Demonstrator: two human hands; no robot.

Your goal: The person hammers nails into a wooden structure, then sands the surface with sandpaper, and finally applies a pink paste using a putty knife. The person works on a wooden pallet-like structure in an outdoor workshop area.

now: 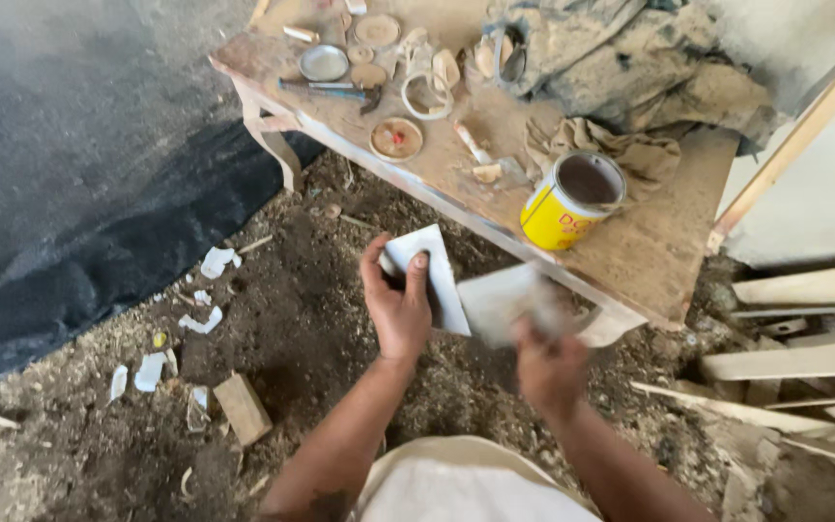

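Observation:
My left hand [398, 302] grips a pale flat sheet, like a piece of sandpaper [434, 274], with the thumb pressed on its face. My right hand [548, 365] is blurred by motion and holds a second pale sheet [500, 300] just to the right of the first. Both hands hover above the dirt floor, close to the front edge of a rough wooden table [649, 256].
On the table stand a yellow open tin [572, 201], round lids [396, 138], a white ring [425, 97], small tools and crumpled rags [620, 58]. Wooden slats [794, 358] lie at the right. A wood block [243, 408] and paper scraps lie on the dirt. Black sheeting [79, 174] covers the left.

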